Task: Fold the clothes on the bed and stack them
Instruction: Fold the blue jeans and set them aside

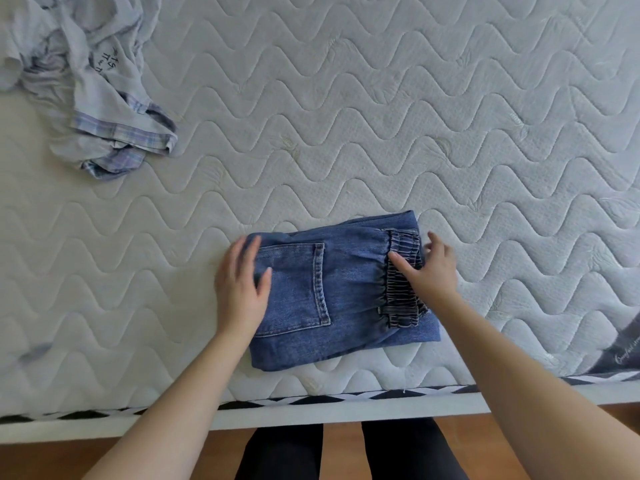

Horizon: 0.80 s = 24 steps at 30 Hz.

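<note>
A pair of blue jeans [346, 292] lies folded into a compact rectangle near the front edge of the white quilted mattress [381, 133]. A back pocket faces up and the elastic waistband is at the right end. My left hand [240, 285] lies flat on the left edge of the jeans with straight fingers. At the right end, my right hand [427, 268] rests on the waistband with its fingers spread and relaxed. At the far left a crumpled pile of light clothes [86, 81] lies unfolded, with a plaid piece at its lower edge.
The mattress edge with black-and-white trim [311, 400] runs along the front, with wooden floor and my legs below it. A dark grey cloth with pale lettering [623, 355] shows at the right edge. Bare mattress stretches behind and to the right of the jeans.
</note>
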Each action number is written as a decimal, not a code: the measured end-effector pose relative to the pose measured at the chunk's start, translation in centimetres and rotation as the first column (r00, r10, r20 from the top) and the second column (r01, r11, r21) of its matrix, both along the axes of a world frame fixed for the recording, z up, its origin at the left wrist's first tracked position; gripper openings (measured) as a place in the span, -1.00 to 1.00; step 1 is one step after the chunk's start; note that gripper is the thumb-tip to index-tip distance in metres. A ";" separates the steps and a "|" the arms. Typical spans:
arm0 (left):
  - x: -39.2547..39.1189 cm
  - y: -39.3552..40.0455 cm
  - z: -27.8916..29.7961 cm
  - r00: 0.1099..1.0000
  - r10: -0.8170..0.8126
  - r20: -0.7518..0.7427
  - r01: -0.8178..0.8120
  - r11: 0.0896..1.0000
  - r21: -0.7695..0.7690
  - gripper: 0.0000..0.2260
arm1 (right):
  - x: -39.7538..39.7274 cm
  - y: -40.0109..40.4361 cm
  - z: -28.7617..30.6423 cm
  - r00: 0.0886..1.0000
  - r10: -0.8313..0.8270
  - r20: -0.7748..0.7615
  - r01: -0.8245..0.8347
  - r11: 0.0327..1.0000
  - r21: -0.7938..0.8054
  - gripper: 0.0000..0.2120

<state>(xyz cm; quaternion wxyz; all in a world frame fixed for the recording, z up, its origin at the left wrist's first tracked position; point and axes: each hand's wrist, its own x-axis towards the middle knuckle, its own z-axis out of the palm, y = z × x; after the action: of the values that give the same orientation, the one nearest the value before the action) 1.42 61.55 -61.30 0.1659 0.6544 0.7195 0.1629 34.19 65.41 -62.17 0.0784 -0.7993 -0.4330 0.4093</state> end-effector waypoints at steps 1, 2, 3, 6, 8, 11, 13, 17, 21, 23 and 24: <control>-0.7 -0.5 -0.2 0.984 0.154 0.094 -0.149 0.987 -0.059 -0.50 | 0.1 0.3 0.0 0.999 -0.013 -0.042 0.012 0.999 -0.030 0.00; -1.1 -1.1 -0.2 0.923 0.326 0.204 -0.297 0.941 -0.162 -0.46 | 0.1 0.6 0.0 0.995 -0.045 -0.092 0.040 0.998 -0.052 0.01; -1.2 -1.5 -0.3 0.824 0.486 0.291 -0.406 0.865 -0.294 -0.44 | 0.0 0.7 0.1 0.987 -0.087 -0.135 0.078 0.994 -0.071 -0.01; -1.2 -2.1 -0.8 0.613 0.693 0.380 -0.388 0.683 -0.619 -0.52 | -0.2 1.1 0.3 0.966 -0.113 -0.235 0.080 0.986 -0.144 -0.35; -1.4 -2.2 -1.2 0.566 0.726 0.391 -0.270 0.611 -0.744 -0.59 | -0.2 1.4 0.5 0.957 -0.066 -0.282 0.022 0.988 -0.156 -0.57; -1.8 -1.9 -1.3 0.529 0.738 0.418 -0.185 0.581 -0.793 -0.61 | -0.1 1.4 0.5 0.961 -0.015 -0.277 -0.020 0.992 -0.124 -0.58; -1.9 -1.8 -1.0 0.488 0.753 0.442 -0.149 0.571 -0.807 -0.58 | 0.2 0.9 0.4 0.954 0.016 -0.300 -0.060 0.989 -0.138 -0.47; -1.7 -2.0 -0.2 0.394 0.782 0.482 -0.082 0.553 -0.829 -0.54 | 0.5 0.1 0.7 0.940 0.028 -0.340 -0.079 0.988 -0.136 -0.36; -1.1 -2.2 1.5 0.358 0.778 0.517 -0.128 0.589 -0.798 -0.51 | 0.7 -1.3 2.0 0.932 0.030 -0.362 -0.046 0.998 -0.036 -0.46; -0.7 -2.4 3.1 0.349 0.768 0.537 -0.151 0.612 -0.776 -0.54 | 0.8 -2.1 3.3 0.919 -0.002 -0.395 0.000 1.000 -0.005 -0.48; -0.6 -2.5 4.1 0.341 0.763 0.549 -0.157 0.622 -0.767 -0.56 | 1.0 -2.4 4.1 0.911 -0.017 -0.413 0.022 1.000 0.006 -0.48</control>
<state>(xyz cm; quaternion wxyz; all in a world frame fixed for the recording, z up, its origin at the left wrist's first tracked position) 0.87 59.05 -57.19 0.6302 0.1461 0.7137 0.2685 35.19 62.99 -58.02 0.1764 -0.6987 -0.4008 0.5657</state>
